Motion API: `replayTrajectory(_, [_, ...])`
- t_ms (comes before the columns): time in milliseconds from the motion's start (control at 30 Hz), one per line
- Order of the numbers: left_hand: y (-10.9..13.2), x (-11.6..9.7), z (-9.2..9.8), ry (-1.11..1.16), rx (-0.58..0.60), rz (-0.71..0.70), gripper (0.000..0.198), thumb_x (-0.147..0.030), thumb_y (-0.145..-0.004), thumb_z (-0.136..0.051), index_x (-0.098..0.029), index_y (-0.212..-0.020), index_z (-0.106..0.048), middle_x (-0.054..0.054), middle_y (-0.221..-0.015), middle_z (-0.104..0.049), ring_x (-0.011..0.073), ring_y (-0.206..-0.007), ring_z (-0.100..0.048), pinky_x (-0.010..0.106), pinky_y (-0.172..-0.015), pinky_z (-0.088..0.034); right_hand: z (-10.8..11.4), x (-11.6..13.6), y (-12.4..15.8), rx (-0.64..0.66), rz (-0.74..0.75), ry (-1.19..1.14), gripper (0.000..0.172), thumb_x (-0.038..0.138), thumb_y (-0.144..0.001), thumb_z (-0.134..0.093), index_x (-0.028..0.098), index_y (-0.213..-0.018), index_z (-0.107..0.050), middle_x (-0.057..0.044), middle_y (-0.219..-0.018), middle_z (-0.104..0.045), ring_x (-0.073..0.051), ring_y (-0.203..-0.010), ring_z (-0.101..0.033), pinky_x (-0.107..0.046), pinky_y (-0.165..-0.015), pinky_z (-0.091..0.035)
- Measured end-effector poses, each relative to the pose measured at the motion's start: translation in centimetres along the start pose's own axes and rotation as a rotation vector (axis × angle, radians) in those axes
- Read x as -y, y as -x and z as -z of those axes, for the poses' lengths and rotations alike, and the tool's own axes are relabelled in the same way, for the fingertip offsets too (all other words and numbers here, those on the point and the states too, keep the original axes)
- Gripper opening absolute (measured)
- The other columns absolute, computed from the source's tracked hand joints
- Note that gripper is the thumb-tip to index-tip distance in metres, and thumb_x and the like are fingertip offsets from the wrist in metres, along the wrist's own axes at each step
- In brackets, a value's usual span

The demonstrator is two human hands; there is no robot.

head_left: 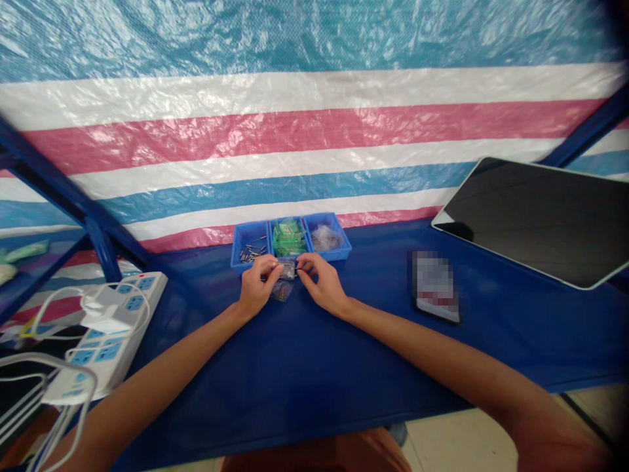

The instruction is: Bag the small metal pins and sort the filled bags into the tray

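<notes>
Between my two hands is a small clear plastic bag (287, 269), held just in front of the blue bins. The fingers of my left hand (258, 282) pinch its left side. My right hand (324, 283) is closed at the bag's right edge, where a small dark part shows at the fingertips. Another small clear bag (282, 291) with brownish bits inside lies just below, near my left thumb. Behind the hands, the left bin (236, 252) has loose metal pins or screws, the middle one green packets (289, 237), the right one clear bags (325, 238).
A white power strip (156, 288) with plugs and cables lies at the left. On the right are a pixelated, phone-like object (436, 288) and a large dark screen (540, 219). Blue frame posts (101, 239) and a striped tarp (295, 131) bound the blue table (314, 373).
</notes>
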State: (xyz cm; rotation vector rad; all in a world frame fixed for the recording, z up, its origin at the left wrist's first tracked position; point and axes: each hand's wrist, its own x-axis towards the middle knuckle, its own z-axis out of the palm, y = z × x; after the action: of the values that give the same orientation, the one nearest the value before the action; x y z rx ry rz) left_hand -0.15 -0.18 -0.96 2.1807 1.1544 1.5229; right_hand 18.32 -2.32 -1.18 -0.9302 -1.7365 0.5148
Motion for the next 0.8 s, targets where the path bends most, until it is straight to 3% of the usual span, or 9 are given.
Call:
replayTrajectory(267, [-0.06,-0.31,0.24,0.088,0.089,0.05,0.015,-0.03,-0.085,-0.058,-0.017,-0.093,-0.058,0.0,-0.075,-0.066,0.0083,-0.056,-0.062,0.017,-0.054,-0.048,0.14,0.07,-0.08,0.055,0.041,0.033,0.013,0.023,-0.089,-0.051,0.022,-0.099,-0.059,-0.006,-0.098,-0.058,-0.015,-0.075,-0.056,-0.028,-0.068,-0.049])
replayTrajectory(467, [-0.3,-0.43,0.38,0.216,0.1,0.165,0.018,-0.032,-0.086,-0.057,-0.018,-0.095,-0.052,-0.009,-0.049,-0.053,0.0055,-0.037,-0.048,0.016,-0.042,-0.039,0.25,0.11,-0.08,0.052,0.071,0.027,0.019,0.021,-0.092,-0.043,0.022,-0.097,-0.061,-0.007,-0.098,-0.058,-0.017,-0.089,-0.057,-0.029,-0.077,-0.049])
replayTrajectory(633, [-0.33,-0.54,0.42,0.286,0.174,0.158,0.019,-0.034,-0.086,-0.057,-0.018,-0.094,-0.051,-0.005,-0.058,-0.062,0.0054,-0.037,-0.048,0.017,-0.041,-0.039,0.09,-0.2,-0.02,0.065,0.049,0.032,0.013,0.021,-0.089,-0.051,0.021,-0.097,-0.062,-0.006,-0.099,-0.056,-0.014,-0.074,-0.056,-0.027,-0.07,-0.049])
replayTrajectory(800, [-0.32,-0.67,0.55,0.247,0.22,0.152,0.017,-0.032,-0.085,-0.058,-0.016,-0.091,-0.054,-0.007,-0.052,-0.055,0.0054,-0.039,-0.046,0.017,-0.044,-0.039,-0.05,-0.39,-0.06,0.045,0.075,0.043,0.01,0.023,-0.088,-0.054,0.02,-0.09,-0.063,-0.006,-0.096,-0.057,-0.016,-0.085,-0.057,-0.027,-0.075,-0.048])
